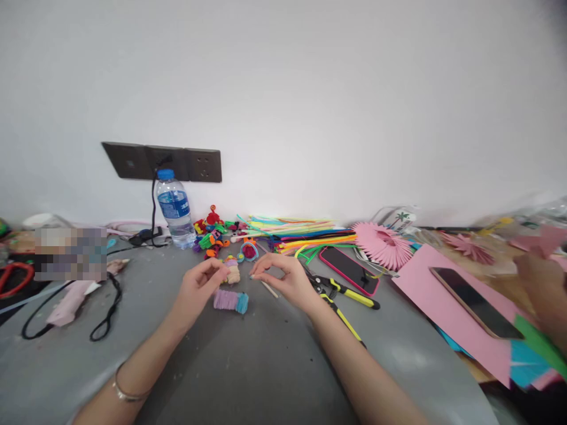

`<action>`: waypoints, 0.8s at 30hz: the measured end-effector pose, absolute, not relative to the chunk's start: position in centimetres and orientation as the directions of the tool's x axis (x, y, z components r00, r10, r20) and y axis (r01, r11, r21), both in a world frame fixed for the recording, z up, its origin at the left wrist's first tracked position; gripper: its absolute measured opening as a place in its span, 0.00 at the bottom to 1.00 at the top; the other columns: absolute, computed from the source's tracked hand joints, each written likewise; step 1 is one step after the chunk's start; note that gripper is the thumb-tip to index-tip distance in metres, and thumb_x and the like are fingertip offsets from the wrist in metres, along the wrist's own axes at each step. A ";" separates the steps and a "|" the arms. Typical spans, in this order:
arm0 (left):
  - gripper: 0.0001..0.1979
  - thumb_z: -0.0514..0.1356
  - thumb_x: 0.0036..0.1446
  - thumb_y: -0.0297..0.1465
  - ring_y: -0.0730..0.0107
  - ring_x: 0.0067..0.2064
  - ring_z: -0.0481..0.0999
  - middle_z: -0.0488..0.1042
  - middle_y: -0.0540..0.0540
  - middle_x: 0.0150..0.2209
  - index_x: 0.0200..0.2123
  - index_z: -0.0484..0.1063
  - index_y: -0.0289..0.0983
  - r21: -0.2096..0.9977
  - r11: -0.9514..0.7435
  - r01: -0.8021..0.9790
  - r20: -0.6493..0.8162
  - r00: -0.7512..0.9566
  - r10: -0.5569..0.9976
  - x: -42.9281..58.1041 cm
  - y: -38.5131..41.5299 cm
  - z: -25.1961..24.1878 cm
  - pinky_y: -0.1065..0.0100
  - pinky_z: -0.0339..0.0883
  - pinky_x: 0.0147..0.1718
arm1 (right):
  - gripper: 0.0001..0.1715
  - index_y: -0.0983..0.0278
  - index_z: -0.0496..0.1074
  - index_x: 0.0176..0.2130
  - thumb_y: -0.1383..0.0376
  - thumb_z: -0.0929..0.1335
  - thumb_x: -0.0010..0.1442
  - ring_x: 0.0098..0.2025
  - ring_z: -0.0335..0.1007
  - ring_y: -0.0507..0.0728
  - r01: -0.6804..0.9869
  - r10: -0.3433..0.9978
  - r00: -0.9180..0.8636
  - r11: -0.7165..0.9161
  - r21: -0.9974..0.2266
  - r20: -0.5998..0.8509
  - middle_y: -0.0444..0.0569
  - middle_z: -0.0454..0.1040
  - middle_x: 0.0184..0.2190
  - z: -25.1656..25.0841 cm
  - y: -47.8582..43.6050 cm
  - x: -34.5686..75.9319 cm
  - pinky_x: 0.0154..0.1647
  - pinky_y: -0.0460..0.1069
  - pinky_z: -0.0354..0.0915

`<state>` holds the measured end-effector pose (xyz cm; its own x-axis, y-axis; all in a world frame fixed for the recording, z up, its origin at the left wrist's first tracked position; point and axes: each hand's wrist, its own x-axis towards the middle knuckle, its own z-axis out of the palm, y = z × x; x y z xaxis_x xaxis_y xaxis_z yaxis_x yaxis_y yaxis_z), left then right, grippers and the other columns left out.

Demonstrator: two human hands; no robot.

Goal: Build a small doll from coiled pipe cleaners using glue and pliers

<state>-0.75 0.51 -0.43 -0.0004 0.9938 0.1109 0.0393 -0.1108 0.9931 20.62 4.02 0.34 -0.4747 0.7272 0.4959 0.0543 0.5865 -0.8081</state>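
Observation:
My left hand is closed in a pinch. Its fingertips are at the edge of a small peach and yellow pipe-cleaner bundle; whether they grip it is unclear. Just below, a purple and blue wound pipe-cleaner piece lies on the grey table. To the right, my right hand pinches thumb and forefinger together, and anything between them is too small to make out. Beneath that hand a thin pale stick shows. Pliers with yellow-black handles rest beside my right wrist.
Behind my hands are colourful pipe-cleaner figures, loose pipe cleaners and a water bottle. On the right lie a pink-cased phone, a pink paper fan and another phone. Another person's hand is at far right.

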 end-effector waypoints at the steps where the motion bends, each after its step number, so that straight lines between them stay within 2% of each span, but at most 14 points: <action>1: 0.19 0.65 0.51 0.46 0.79 0.22 0.56 0.61 0.54 0.21 0.26 0.71 0.35 0.994 -0.110 0.024 0.111 -0.013 0.994 -0.8 0.6 -0.6 0.75 0.51 0.19 | 0.11 0.64 0.75 0.32 0.59 0.71 0.61 0.36 0.74 0.55 0.083 0.714 -0.534 0.576 -0.813 0.452 0.49 0.78 0.32 0.4 4.3 21.1 0.39 0.49 0.68; 4: 0.18 0.65 0.50 0.46 0.79 0.22 0.56 0.62 0.54 0.22 0.27 0.71 0.35 0.995 -0.104 -0.004 0.104 -0.030 0.994 -0.9 0.7 -0.8 0.75 0.50 0.20 | 0.09 0.64 0.76 0.30 0.61 0.72 0.59 0.35 0.71 0.54 0.239 0.704 -0.654 0.541 -0.807 0.278 0.49 0.76 0.33 0.1 5.3 22.2 0.34 0.47 0.64; 8: 0.19 0.66 0.49 0.46 0.79 0.22 0.57 0.62 0.54 0.21 0.26 0.72 0.35 0.994 -0.108 0.018 0.109 -0.039 0.993 -0.8 0.7 -0.6 0.75 0.50 0.20 | 0.02 0.65 0.77 0.31 0.67 0.73 0.56 0.30 0.66 0.51 0.396 0.715 -0.694 0.481 -0.782 0.088 0.45 0.70 0.32 -1.4 5.9 22.5 0.30 0.45 0.61; 12: 0.18 0.65 0.49 0.46 0.78 0.22 0.58 0.64 0.53 0.22 0.26 0.72 0.35 0.992 -0.114 0.047 0.116 -0.039 0.992 -0.9 0.7 -0.5 0.75 0.52 0.20 | 0.02 0.65 0.78 0.31 0.71 0.74 0.54 0.31 0.65 0.51 0.435 0.702 -0.712 0.462 -0.773 0.019 0.45 0.69 0.31 -2.1 6.1 22.7 0.31 0.44 0.60; 15: 0.17 0.65 0.51 0.45 0.78 0.23 0.58 0.65 0.53 0.23 0.27 0.72 0.36 0.989 -0.129 0.066 0.132 -0.040 0.990 -1.0 0.7 -0.7 0.75 0.53 0.21 | 0.06 0.65 0.77 0.34 0.73 0.73 0.53 0.28 0.62 0.49 0.471 0.752 -0.658 0.443 -0.763 0.030 0.42 0.67 0.28 -1.6 6.2 23.2 0.29 0.43 0.57; 17: 0.16 0.64 0.52 0.44 0.78 0.23 0.59 0.65 0.53 0.23 0.27 0.72 0.36 0.986 -0.143 0.087 0.147 -0.041 0.988 -1.2 0.8 -0.8 0.75 0.53 0.21 | 0.05 0.66 0.76 0.33 0.73 0.72 0.53 0.27 0.60 0.49 0.524 0.803 -0.595 0.414 -0.744 0.027 0.40 0.66 0.25 -1.2 6.2 23.6 0.27 0.43 0.55; 21: 0.15 0.63 0.53 0.44 0.76 0.23 0.62 0.67 0.52 0.23 0.27 0.72 0.36 0.964 -0.198 0.176 0.206 -0.030 0.978 -1.1 1.0 -0.9 0.74 0.56 0.22 | 0.06 0.66 0.73 0.29 0.69 0.74 0.52 0.24 0.59 0.48 0.654 0.842 -0.526 0.307 -0.691 -0.124 0.39 0.67 0.22 -1.4 6.0 24.0 0.24 0.43 0.52; 24: 0.14 0.60 0.55 0.42 0.74 0.25 0.65 0.68 0.52 0.23 0.27 0.71 0.36 0.916 -0.258 0.308 0.271 -0.001 0.962 -1.0 1.0 -0.9 0.73 0.58 0.23 | 0.04 0.65 0.73 0.28 0.71 0.72 0.52 0.23 0.61 0.48 0.689 0.830 -0.532 0.310 -0.655 -0.167 0.40 0.68 0.21 -2.2 6.0 23.8 0.24 0.43 0.52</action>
